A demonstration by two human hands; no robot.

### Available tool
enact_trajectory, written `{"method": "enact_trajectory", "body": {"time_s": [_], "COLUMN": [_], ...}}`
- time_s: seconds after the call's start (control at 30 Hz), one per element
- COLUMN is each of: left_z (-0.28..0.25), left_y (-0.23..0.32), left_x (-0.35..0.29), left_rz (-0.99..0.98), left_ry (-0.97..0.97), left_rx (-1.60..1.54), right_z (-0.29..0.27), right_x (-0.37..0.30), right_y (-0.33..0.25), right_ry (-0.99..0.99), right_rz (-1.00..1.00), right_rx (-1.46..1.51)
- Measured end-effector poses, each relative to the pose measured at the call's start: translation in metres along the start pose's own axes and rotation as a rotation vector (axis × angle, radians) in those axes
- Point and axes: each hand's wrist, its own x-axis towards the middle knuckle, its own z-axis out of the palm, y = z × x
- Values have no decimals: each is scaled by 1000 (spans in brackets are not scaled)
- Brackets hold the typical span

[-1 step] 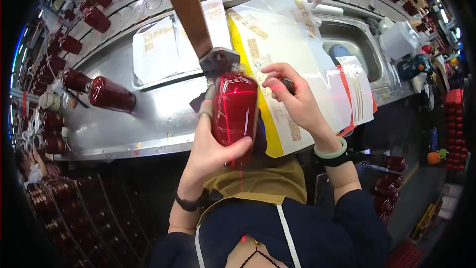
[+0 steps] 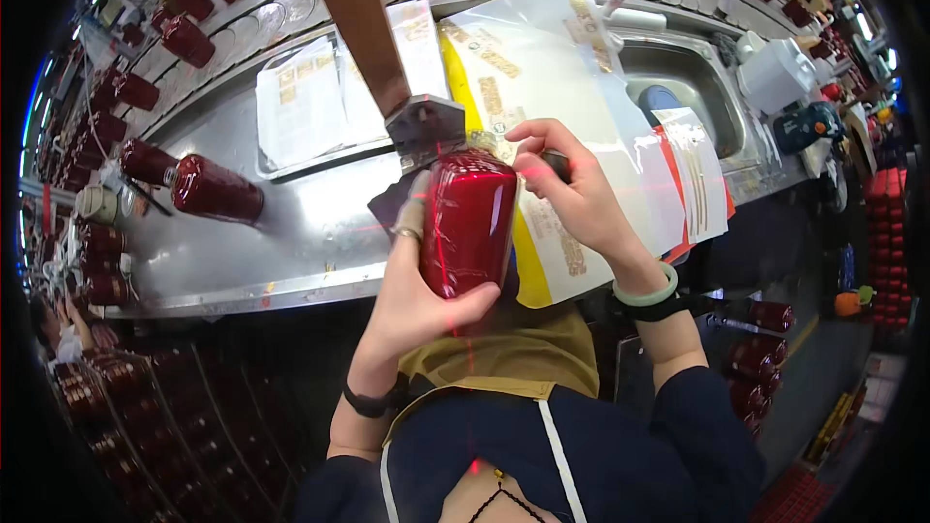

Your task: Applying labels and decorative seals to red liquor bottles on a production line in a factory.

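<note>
Bottle, gripped in the left hand just below the block, has shifted slightly rightward and toward the wearer; positioning appears unfinished. Right hand, beside it, curls around a dark item.

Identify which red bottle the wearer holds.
The middle bottle, just below the brown post in view: the left grip holds it, while neither grip touches the other red bottles.

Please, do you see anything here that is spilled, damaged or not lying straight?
Nothing looks spilled or broken; the red bottle in the left hand shows no clear damage. Only the printed sheets look untidy: they overlap at slanted angles, and the yellow edge seems to stick out past the front of the metal counter.
</note>
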Motion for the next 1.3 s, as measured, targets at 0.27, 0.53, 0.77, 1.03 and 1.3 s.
{"method": "enact_trajectory", "body": {"time_s": [0.27, 0.53, 0.77, 1.03, 1.3], "left_z": [11, -9, -75, -95, -205], "left_y": [20, 6, -11, -14, -41], "left_x": [25, 28, 9, -11, 18], "left_rz": [204, 468, 340, 392, 489], "left_ry": [-276, -38, 504, 580, 1476], "left_rx": [305, 446, 293, 499, 767], "right_z": [-46, -135, -245, -281, -340], "right_x": [-16, -7, 71, 141, 132], "right_y": [-29, -71, 2, 91, 106], "right_ry": [-109, 275, 736, 685, 708], "right_rz": [-54, -235, -293, 125, 68], "right_rx": [-298, -503, -1266, -1433, -1307]}}
